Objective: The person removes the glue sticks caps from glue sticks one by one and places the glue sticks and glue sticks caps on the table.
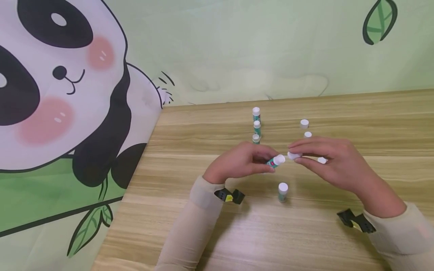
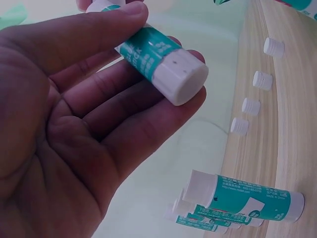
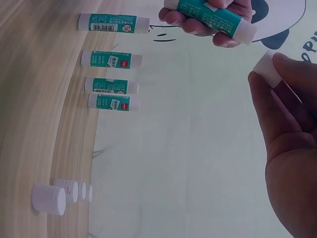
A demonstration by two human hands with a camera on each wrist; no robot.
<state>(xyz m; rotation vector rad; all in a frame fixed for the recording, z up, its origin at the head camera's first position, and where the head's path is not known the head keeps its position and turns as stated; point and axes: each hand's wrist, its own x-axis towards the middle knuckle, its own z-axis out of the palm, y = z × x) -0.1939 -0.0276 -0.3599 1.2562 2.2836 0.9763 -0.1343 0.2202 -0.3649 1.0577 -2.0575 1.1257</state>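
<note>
My left hand (image 1: 242,162) grips a green and white glue stick (image 1: 274,162) between thumb and fingers, its white end tilted toward the right hand. The left wrist view shows the glue stick (image 2: 158,59) lying across the fingers, thumb on top. Facing it, my right hand (image 1: 335,162) pinches a small white cap (image 1: 293,155) between thumb and fingertips. A narrow gap parts the cap (image 3: 268,69) from the stick's end in the right wrist view. Beyond the left hand, several glue sticks (image 1: 257,128) stand upright in a row.
Several white caps (image 1: 304,123) stand in a row on the wooden table (image 1: 190,131), partly behind the right hand. Another upright glue stick (image 1: 283,192) stands nearer, between the forearms. A green panda-print cloth (image 1: 237,49) hangs behind the table.
</note>
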